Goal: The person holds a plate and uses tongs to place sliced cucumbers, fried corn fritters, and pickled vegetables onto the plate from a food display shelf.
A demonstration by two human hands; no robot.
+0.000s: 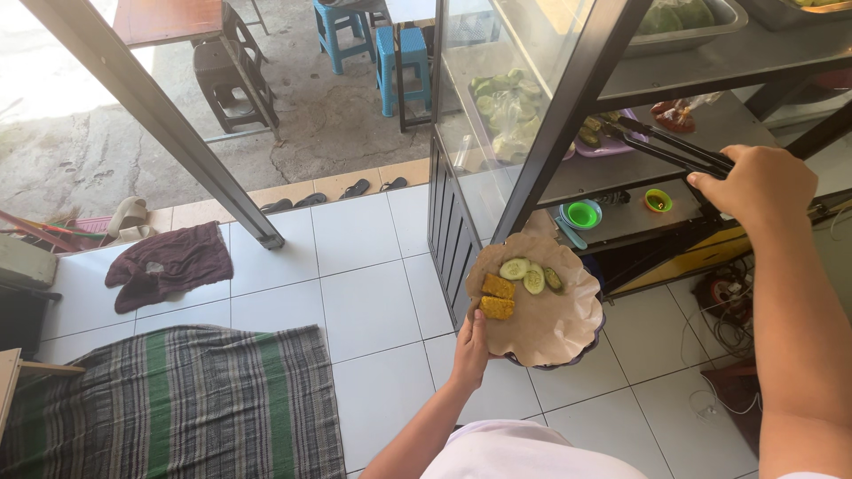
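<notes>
My left hand (470, 349) holds a dark plate (593, 335) lined with brown paper (550, 315). On the paper lie cucumber slices (525, 271) and two yellow fried pieces (497, 296). My right hand (761, 186) grips black tongs (667, 148), whose tips reach into a glass food cabinet (524, 106) toward a purple plate (603, 142) of sliced vegetables.
Small green (582, 214) and yellow (658, 200) bowls sit on a lower shelf. A metal tray (688, 22) rests on top. A striped mat (177, 399) and a dark red cloth (169, 264) lie on the white tiled floor. Blue stools (373, 40), sandals (355, 189) and a slanted post (169, 124) stand beyond.
</notes>
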